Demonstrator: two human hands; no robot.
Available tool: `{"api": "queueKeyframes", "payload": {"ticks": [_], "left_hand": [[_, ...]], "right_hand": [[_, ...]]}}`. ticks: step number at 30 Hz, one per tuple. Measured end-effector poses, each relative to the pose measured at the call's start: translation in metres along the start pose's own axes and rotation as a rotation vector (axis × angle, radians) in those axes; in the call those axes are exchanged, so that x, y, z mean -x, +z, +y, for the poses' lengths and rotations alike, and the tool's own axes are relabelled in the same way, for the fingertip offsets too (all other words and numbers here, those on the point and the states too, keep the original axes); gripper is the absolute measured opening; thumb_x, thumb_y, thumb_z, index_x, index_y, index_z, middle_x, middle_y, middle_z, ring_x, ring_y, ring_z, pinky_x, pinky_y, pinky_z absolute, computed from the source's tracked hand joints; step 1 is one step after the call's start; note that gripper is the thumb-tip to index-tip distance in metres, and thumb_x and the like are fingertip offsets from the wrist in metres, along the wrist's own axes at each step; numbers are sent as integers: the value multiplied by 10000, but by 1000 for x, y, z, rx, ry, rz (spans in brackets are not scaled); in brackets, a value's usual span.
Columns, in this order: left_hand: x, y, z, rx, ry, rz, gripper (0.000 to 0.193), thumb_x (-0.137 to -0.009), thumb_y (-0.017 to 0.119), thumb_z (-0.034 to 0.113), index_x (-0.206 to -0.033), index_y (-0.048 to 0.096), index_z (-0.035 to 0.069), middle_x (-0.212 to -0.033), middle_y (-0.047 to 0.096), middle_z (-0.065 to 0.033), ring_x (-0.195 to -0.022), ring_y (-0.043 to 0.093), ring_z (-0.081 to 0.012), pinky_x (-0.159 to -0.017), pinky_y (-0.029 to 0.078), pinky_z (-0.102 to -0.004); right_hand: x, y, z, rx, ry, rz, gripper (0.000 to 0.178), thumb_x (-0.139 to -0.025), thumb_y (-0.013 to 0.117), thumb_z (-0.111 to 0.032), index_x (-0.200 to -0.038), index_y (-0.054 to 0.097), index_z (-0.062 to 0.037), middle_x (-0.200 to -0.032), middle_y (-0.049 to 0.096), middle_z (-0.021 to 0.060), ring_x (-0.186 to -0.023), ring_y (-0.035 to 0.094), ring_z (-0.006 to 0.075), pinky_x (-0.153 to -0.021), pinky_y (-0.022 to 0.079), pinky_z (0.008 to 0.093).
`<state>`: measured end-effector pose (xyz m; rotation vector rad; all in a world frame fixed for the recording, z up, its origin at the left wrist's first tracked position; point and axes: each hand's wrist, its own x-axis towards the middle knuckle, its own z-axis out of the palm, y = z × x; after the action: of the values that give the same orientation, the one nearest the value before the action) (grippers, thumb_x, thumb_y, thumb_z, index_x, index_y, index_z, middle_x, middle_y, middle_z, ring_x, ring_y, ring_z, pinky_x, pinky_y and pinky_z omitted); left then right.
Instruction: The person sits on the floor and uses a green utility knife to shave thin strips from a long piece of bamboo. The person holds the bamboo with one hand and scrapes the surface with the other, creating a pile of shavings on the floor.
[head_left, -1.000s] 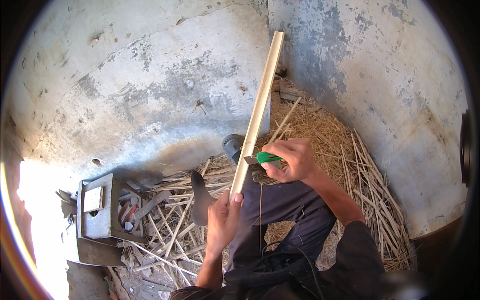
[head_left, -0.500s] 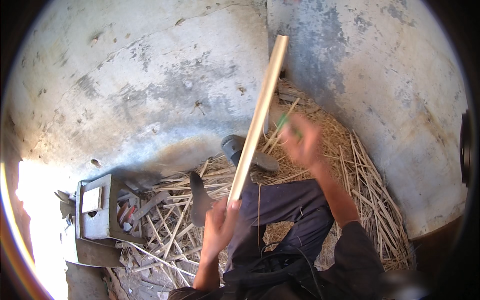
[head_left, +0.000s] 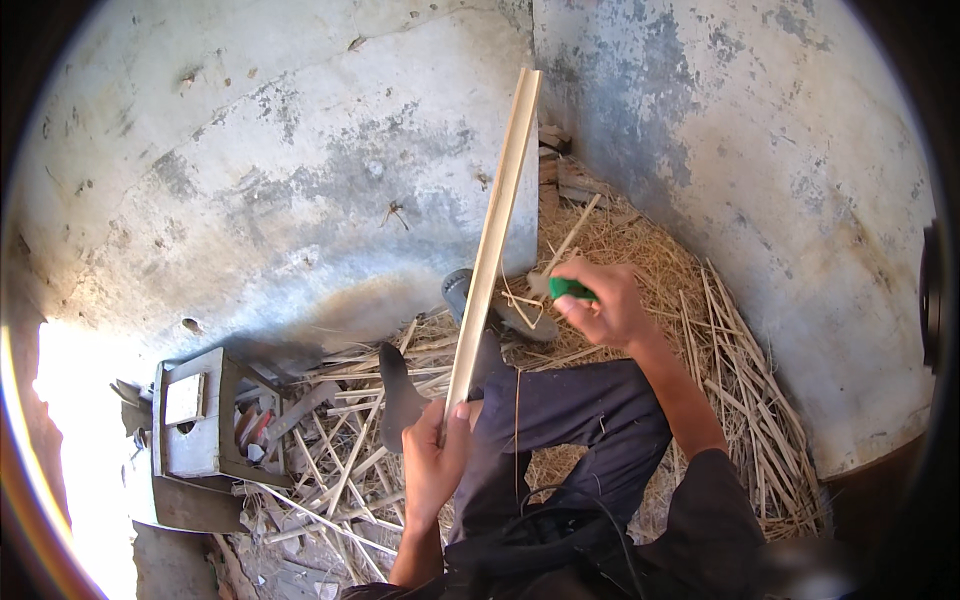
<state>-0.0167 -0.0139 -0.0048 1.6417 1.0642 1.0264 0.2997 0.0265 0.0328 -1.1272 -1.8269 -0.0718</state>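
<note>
My left hand [head_left: 435,455] is closed around the lower end of a long, pale wooden strip [head_left: 490,245], which stands tilted up and away from me. A lengthwise groove shows along its face. To the right of the strip and apart from it, my right hand [head_left: 608,303] is closed on a small tool with a green handle [head_left: 572,290]. A short greyish part sticks out on its left, blurred, so its kind is unclear. Thin curled shavings [head_left: 524,303] hang between the strip and the tool.
Beneath my legs [head_left: 570,400] lies a heap of fine shavings [head_left: 650,260], with many thin sticks [head_left: 750,400] on the right and more at the left. A worn wooden box [head_left: 195,440] with scraps stands left. Stained walls [head_left: 350,180] meet in a corner ahead.
The strip's upper end has swung left and its grooved face now shows. My right hand has moved lower and closer to me, and is sharper now.
</note>
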Motion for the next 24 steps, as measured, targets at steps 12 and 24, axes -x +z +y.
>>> {"api": "queueKeyframes", "payload": {"ticks": [12, 24], "left_hand": [[-5, 8, 1, -63, 70, 5, 339, -1104, 667, 212, -860, 604, -14, -615, 515, -45, -644, 411, -104, -587, 375, -341], [-3, 2, 4, -42, 30, -134, 255, -1142, 577, 210, -992, 632, 11, -628, 566, -69, -581, 527, -160, -627, 441, -349]], "right_hand": [[1, 28, -28, 34, -266, -17, 276, -953, 813, -351, -1040, 754, -96, -857, 776, 13, -595, 720, 188, -543, 554, 327], [-3, 25, -32, 36, -249, 50, 246, -939, 818, -326, -999, 760, -95, -784, 747, 14, -577, 701, 189, -525, 529, 331]]}}
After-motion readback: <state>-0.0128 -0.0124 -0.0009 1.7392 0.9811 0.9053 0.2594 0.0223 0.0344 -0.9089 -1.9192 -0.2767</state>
